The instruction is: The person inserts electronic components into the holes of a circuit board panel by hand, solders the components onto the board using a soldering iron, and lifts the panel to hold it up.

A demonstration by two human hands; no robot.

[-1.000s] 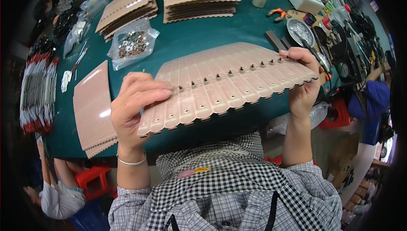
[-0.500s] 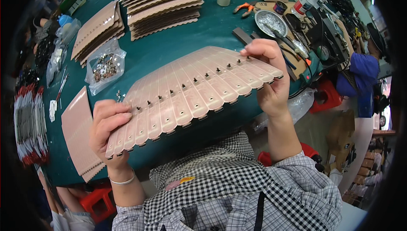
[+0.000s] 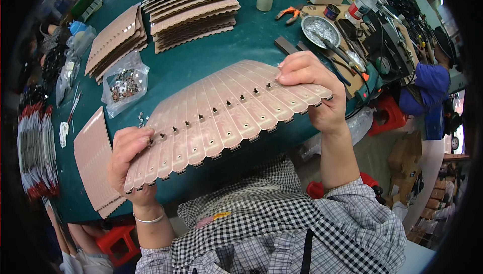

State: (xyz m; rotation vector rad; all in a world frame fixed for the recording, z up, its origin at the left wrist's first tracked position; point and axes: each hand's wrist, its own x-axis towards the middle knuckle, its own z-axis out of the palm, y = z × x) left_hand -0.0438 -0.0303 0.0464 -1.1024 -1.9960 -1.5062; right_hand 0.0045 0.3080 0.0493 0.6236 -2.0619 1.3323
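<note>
Panel [image 3: 216, 123]: pink, ribbed, dark clips [image 3: 215, 110]; over table's [image 3: 201, 55] near edge
Left hand [image 3: 126, 151]: holds left end
Right hand [image 3: 324, 85]: holds right, fingers [image 3: 301, 74] shifted inward

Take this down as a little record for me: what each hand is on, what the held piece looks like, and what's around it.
Left grip: on the left end of the ribbed panel
Right grip: on the right end of that same panel
Held piece: pinkish-beige, scalloped near edge, row of small dark fittings across it
Left of it: loose panel on the green table
Beyond: clear bag of small parts, lower panel pile, tall panel stack
Upper right: metal dish, orange-handled pliers
</note>
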